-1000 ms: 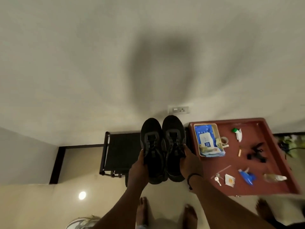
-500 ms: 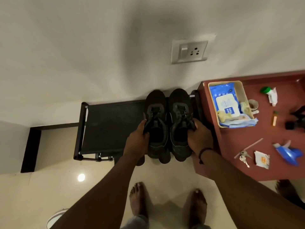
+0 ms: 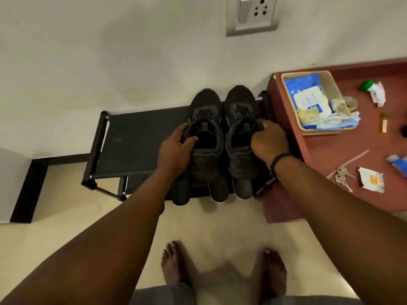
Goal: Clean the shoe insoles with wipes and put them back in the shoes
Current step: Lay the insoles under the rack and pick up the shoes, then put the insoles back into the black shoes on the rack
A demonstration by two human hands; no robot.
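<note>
Both black sneakers sit on the shoe rack, toes toward the wall. Left hand grips the left collar, right hand the right (wipes pack lies rightward).

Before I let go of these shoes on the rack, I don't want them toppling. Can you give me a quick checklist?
1. Left hand grips left shoe: ok.
2. Right hand grips right shoe: ok.
3. Shoes over the black rack: ok.
4. Soles fully seated on the rack: cannot tell.
5. Insoles back inside: cannot tell, openings are dark.
6. Wipes pack in the basket: ok.
</note>
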